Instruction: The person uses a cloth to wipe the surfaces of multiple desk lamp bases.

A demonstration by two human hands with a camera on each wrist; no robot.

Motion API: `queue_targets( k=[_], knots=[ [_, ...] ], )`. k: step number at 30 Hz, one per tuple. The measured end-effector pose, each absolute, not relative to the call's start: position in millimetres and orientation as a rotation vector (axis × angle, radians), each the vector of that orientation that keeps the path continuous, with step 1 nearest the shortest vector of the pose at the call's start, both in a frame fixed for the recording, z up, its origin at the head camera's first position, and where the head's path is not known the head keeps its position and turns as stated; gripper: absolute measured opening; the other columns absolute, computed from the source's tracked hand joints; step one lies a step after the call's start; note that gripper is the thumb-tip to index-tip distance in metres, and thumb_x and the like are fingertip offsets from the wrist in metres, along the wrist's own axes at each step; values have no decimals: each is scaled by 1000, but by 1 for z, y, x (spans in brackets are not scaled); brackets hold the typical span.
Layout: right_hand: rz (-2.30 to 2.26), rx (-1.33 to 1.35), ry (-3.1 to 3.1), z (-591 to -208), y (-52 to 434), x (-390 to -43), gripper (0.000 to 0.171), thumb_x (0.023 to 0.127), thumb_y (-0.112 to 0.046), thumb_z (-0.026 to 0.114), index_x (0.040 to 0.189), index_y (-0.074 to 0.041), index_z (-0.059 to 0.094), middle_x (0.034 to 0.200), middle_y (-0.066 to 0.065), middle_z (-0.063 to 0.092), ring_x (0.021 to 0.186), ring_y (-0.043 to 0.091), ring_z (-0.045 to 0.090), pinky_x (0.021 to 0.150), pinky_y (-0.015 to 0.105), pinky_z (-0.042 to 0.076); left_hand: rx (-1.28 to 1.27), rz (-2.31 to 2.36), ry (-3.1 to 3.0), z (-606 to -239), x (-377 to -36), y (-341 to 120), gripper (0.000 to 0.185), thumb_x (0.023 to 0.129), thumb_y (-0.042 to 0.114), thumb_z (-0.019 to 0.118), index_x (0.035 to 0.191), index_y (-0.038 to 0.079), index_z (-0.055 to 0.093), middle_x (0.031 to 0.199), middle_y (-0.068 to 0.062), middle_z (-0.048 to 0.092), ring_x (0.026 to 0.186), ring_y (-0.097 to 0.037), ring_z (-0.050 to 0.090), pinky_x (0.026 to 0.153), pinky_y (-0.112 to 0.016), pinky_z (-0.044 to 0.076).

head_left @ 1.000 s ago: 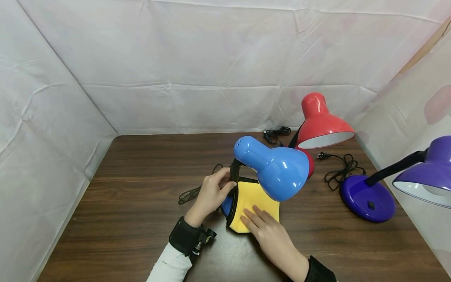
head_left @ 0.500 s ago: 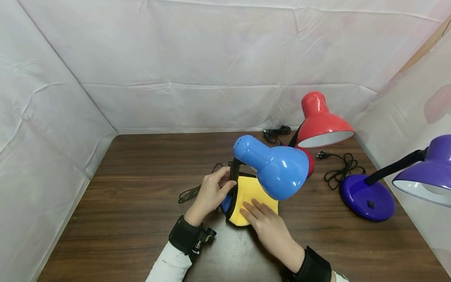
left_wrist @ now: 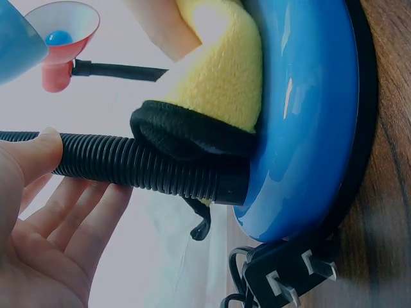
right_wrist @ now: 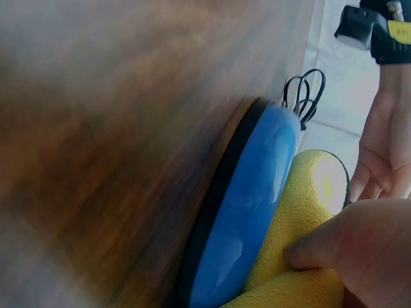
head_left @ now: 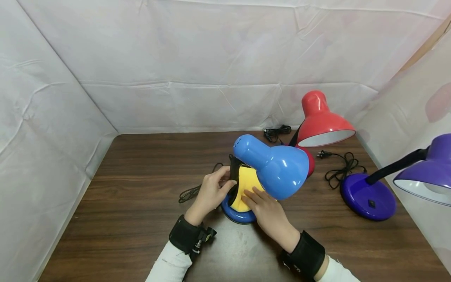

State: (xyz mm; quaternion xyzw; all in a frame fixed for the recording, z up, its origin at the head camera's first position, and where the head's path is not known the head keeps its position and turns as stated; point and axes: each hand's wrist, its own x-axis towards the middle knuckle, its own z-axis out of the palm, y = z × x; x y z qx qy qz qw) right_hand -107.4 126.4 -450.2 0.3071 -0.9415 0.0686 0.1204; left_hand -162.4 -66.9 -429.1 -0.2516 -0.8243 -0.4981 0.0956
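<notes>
While the left hand point(head_left: 211, 192) wraps thumb + fingers round the black flex neck point(left_wrist: 141, 168) low down, prob. to keep the blue lamp point(head_left: 275, 170) from tipping, the right hand point(head_left: 262, 205) lies w/ fingers nearly straight, pressing a yellow cloth point(head_left: 244, 188) flat onto the blue base point(right_wrist: 247, 199). Cloth sits on top of base, bunched up against the neck root, under the shade. Lamp stands mid desk point(head_left: 141, 188). Red lamp point(head_left: 322, 125) just behind, purple lamp point(head_left: 370, 194) well off to the right, cords loose between.
</notes>
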Motion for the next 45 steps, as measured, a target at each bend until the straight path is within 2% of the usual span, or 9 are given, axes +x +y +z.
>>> queue_targets(
  k=[9, 17, 31, 45],
  knots=[
    [184, 881, -2667, -455, 131, -125, 26, 84, -9, 65, 110, -11, 68, 116, 7, 64, 111, 30, 58, 98, 52, 40, -759, -1474, -2437, -429, -162, -66, 28, 84, 4, 65, 111, 9, 59, 94, -6, 67, 85, -12, 66, 73, -20, 53],
    [164, 903, -2601, -454, 133, -136, 21, 86, -9, 61, 106, -9, 70, 113, 8, 66, 111, 32, 57, 101, 52, 36, -766, -1468, -2419, -430, -162, -66, 28, 84, 4, 65, 110, 8, 59, 92, -5, 67, 83, -11, 66, 71, -19, 54],
    [223, 924, -2599, -454, 135, -135, 23, 88, -13, 59, 108, -8, 69, 113, 10, 65, 112, 34, 56, 101, 54, 35, -760, -1491, -2430, -430, -162, -66, 28, 84, 4, 65, 111, 10, 59, 93, -4, 67, 84, -11, 65, 72, -18, 53],
    [132, 974, -2640, -457, 139, -124, 31, 83, -14, 66, 114, -12, 66, 116, 5, 64, 114, 29, 56, 98, 53, 39, -740, -1447, -2446, -431, -162, -67, 28, 84, 6, 66, 111, 10, 59, 91, -3, 67, 83, -8, 65, 70, -18, 53]
  ],
)
